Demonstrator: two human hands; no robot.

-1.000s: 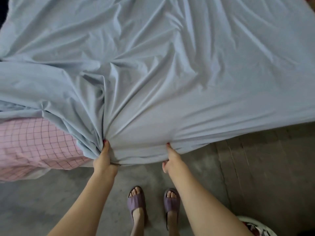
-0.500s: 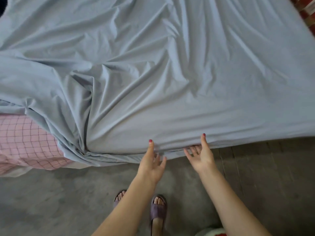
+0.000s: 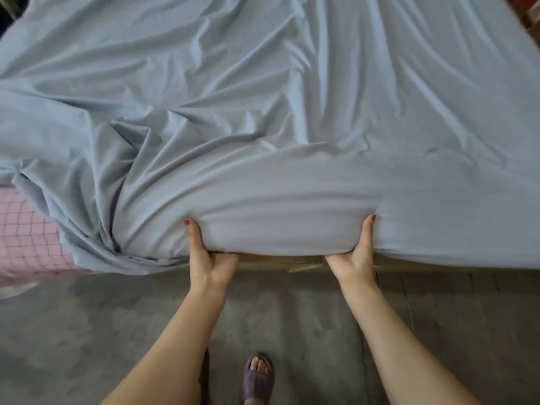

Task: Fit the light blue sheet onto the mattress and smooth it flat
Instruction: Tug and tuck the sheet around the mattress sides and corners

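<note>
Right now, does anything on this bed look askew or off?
Yes. The light blue sheet is bunched into deep folds at the near left, leaving pink checked bedding uncovered. Left hand and right hand grip the sheet-covered edge.

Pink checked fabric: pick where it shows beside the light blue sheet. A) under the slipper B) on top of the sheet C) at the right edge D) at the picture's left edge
D: the pink checked fabric peeks out below the bunched light blue sheet at the left edge.
</note>
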